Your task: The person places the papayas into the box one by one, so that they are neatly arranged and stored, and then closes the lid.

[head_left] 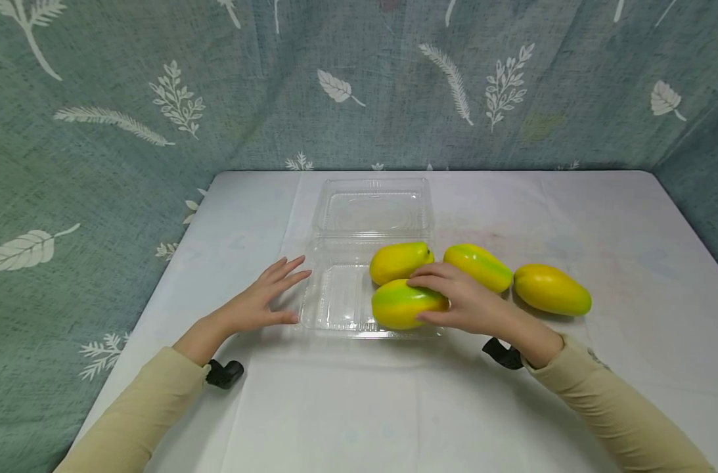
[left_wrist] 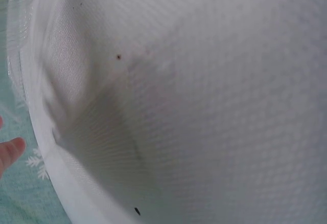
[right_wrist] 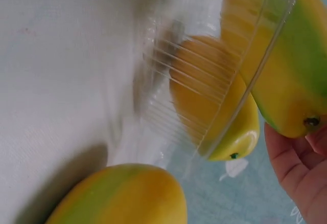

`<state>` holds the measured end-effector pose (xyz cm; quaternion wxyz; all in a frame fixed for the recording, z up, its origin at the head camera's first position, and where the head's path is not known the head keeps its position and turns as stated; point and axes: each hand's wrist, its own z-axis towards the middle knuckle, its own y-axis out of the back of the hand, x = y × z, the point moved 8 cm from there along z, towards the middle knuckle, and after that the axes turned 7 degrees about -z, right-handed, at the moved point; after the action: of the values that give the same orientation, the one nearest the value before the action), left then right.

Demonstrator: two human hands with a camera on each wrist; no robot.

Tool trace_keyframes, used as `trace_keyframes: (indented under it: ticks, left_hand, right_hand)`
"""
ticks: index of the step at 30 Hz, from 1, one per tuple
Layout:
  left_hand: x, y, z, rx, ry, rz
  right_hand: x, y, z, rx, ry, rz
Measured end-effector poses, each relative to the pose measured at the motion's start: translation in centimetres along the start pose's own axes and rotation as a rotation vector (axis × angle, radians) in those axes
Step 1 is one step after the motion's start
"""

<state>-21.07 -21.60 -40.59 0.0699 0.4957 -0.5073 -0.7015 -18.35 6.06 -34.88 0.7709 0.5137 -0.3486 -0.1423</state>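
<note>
My right hand (head_left: 462, 299) grips the right end of a yellow-green mango (head_left: 403, 304) at the front right of a clear plastic clamshell box (head_left: 341, 299). In the right wrist view, my fingers (right_wrist: 291, 168) bend around the stem end of this mango (right_wrist: 301, 70). Just behind it, a second mango (head_left: 394, 263) sits in the box, seen through the ribbed wall in the right wrist view. My left hand (head_left: 258, 299) is spread beside the box's left edge, holding nothing. Only its fingertips show at the edge of the left wrist view.
Two more mangoes lie on the white tablecloth (head_left: 347, 407) right of the box: one mango (head_left: 477, 266) close to its wall, another mango (head_left: 550, 289) farther right. The box's lid (head_left: 373, 207) lies folded back. A leaf-patterned curtain (head_left: 359, 85) hangs behind.
</note>
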Motion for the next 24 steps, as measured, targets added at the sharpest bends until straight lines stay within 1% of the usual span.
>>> trace_keyframes:
  ticks: [5, 12, 14, 20, 24]
  left_hand:
    - [0.0, 0.1, 0.0, 0.0, 0.007, 0.006]
    - [0.0, 0.0, 0.0, -0.005, -0.012, 0.008]
    - [0.0, 0.0, 0.0, -0.003, -0.011, 0.009]
    - [-0.3, 0.1, -0.1, 0.001, 0.001, 0.003]
    - [-0.3, 0.1, -0.1, 0.0, 0.005, 0.004]
  right_hand:
    - [0.1, -0.3, 0.3, 0.007, -0.018, -0.023]
    - [0.5, -0.5, 0.5, -0.016, 0.002, -0.079]
    - [0.5, -0.6, 0.6, -0.017, -0.004, -0.079]
    - [0.5, -1.0, 0.8, 0.016, -0.044, -0.056]
    - [0.5, -1.2, 0.8, 0.027, -0.056, -0.051]
